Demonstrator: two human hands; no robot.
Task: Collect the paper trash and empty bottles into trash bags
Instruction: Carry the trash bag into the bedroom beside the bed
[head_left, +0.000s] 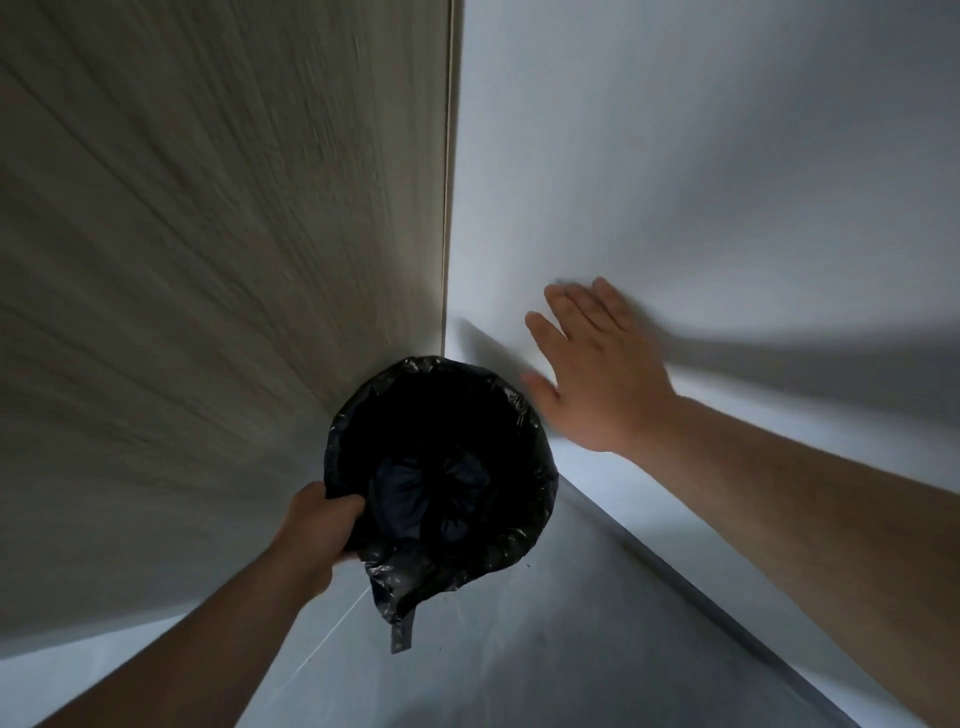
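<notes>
A round bin lined with a black trash bag (441, 467) stands in a room corner, seen from above. Its inside is dark, with crumpled black plastic at the bottom. A flap of the bag hangs over the near rim. My left hand (317, 525) grips the bag's left rim, thumb over the edge. My right hand (597, 374) hovers just right of the bin with straight, spread fingers, holding nothing and blurred by motion. No paper or bottles show.
A wood-grain panel (218, 260) rises on the left and a white wall (701, 156) on the right, meeting behind the bin. A pale floor (519, 649) lies below, with a grey skirting strip (727, 618) along the right wall.
</notes>
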